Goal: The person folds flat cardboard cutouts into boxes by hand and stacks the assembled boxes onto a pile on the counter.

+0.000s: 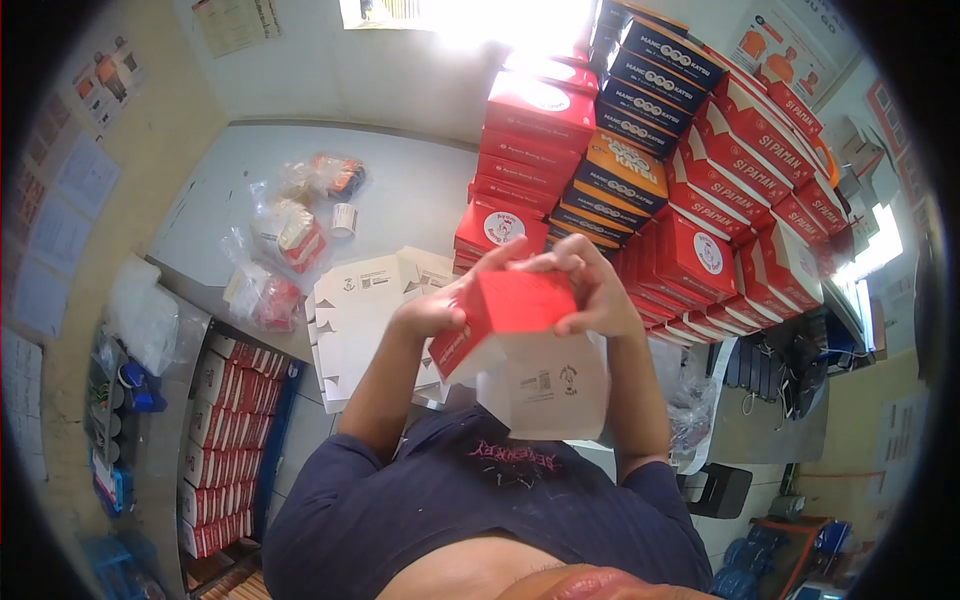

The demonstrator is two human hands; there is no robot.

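In front of my chest I hold a partly folded red cardboard food box (pixel 528 300), its white, printed inner lid (pixel 545 390) hanging open toward me. My left hand (pixel 440 305) grips the box's left side, the thumb on the near corner. On the other side, my right hand (pixel 597 287) pinches the right edge, with its thumb low on the front and its fingers curled over the top. Below my left forearm lies a pile of flat, unfolded box blanks (pixel 350 320), white side up. The far side of the held box is hidden.
Tall stacks of red boxes (pixel 525 150), dark and orange boxes (pixel 615 170) and more red boxes (pixel 740 170) fill the right of the table (pixel 410 170). Plastic-bagged items (pixel 295 235) and a small paper roll (pixel 343 220) sit at left. A shelf of folded red cartons (pixel 225 440) stands lower left.
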